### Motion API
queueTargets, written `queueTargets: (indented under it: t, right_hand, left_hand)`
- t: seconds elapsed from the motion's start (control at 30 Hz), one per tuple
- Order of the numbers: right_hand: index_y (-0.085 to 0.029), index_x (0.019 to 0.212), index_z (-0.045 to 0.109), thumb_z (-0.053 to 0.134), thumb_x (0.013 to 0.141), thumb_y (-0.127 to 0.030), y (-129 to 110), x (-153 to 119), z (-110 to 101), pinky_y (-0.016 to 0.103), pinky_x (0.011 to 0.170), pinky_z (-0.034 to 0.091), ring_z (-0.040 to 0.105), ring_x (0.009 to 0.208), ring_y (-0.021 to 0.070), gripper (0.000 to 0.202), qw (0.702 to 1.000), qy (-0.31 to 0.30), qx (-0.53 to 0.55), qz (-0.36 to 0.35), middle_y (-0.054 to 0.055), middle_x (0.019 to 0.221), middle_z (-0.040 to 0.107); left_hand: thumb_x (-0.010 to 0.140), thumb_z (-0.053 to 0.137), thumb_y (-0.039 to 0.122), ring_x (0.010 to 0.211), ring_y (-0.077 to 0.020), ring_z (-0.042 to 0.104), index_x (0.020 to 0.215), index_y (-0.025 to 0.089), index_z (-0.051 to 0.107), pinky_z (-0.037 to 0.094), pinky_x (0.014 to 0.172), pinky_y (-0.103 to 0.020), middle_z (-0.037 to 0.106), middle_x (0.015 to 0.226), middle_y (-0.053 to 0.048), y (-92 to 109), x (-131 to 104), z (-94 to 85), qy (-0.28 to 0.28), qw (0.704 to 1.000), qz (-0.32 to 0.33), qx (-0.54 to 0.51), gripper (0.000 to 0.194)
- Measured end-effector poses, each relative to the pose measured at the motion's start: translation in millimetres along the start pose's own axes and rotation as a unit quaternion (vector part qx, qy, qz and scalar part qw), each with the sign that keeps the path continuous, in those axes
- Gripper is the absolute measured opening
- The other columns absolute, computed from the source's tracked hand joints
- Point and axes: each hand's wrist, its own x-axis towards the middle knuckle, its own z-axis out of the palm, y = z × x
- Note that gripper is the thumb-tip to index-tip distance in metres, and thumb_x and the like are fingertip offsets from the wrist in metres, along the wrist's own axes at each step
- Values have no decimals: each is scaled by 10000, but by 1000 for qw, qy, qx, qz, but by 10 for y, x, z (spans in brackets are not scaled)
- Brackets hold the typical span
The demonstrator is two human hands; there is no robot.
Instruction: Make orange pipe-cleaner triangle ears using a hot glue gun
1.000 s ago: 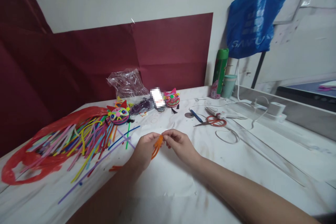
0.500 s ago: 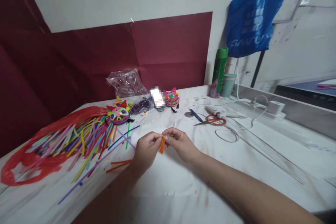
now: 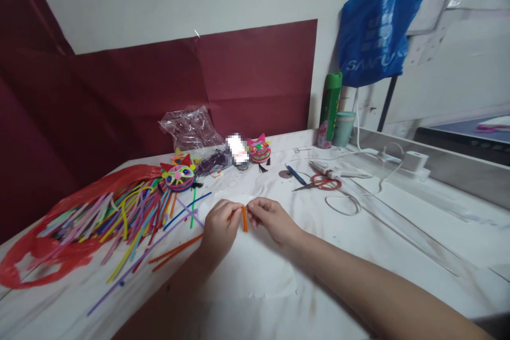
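My left hand point(image 3: 222, 224) is closed, thumb and forefinger pinching folded orange pipe cleaners point(image 3: 244, 220). A short bent loop hangs from the fingertips, and long orange tails stick out to the left behind the wrist. My right hand point(image 3: 271, 219) is closed in a pinch at the right side of the same loop; its fingertips partly hide what they grip. Both hands are above a white sheet point(image 3: 255, 271) on the marble-patterned table.
Left lie many coloured pipe cleaners point(image 3: 131, 212) on a red plastic bag point(image 3: 51, 260), beside a cat-face ornament point(image 3: 179, 176). A second ornament point(image 3: 260, 150) stands at the back. Right are scissors point(image 3: 324, 181), a blue-handled tool point(image 3: 295, 174), a glue gun point(image 3: 330, 170) and cables.
My right fingertips have shifted slightly off the orange loop, showing more of it. The orange tails on the left reach further out. The view has turned slightly.
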Motion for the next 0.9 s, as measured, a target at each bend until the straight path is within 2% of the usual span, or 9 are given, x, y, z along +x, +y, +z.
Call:
queueTargets:
  t: [0.17, 0.3, 0.43, 0.7, 0.9]
  right_hand:
    - [-152, 614, 550, 698, 651, -444, 1, -24, 5, 220, 461, 278, 377, 406, 58, 329, 997, -29, -52, 41, -58, 452, 486]
    - [-155, 612, 547, 728, 604, -427, -10, -31, 15, 218, 463, 292, 382, 407, 59, 327, 997, -34, -23, 62, -55, 461, 507]
    - [-155, 602, 558, 715, 630, -422, -15, -32, 18, 219, 468, 294, 386, 416, 61, 311, 998, -36, -28, 38, -52, 461, 509]
    - [-152, 619, 577, 732, 607, -370, 7, 13, -25, 218, 465, 303, 415, 407, 59, 268, 999, 22, 11, 31, -45, 486, 551]
    - [-145, 612, 578, 746, 583, -404, 23, 28, -33, 217, 463, 322, 443, 404, 61, 310, 999, 22, 25, 35, -35, 494, 569]
  left_hand:
    - [828, 454, 122, 676, -168, 573, 764, 177, 605, 461, 637, -291, 637, 686, -44, -57, -40, 42, 20, 994, 88, 55, 173]
    - [836, 451, 123, 690, -172, 576, 794, 175, 611, 459, 655, -301, 649, 708, -53, -64, -45, 41, 12, 995, 94, 39, 174]
    - [832, 449, 153, 716, -181, 591, 786, 182, 638, 461, 682, -305, 663, 720, -66, -37, -28, 21, -17, 998, 49, 18, 196]
    - [799, 477, 210, 793, -178, 637, 846, 191, 669, 466, 728, -276, 699, 828, -50, -16, 7, 24, -82, 985, -138, -64, 198]
    - [774, 493, 212, 733, -168, 617, 752, 189, 683, 448, 692, -252, 685, 749, -26, 50, 23, 8, -97, 972, -179, -121, 193]
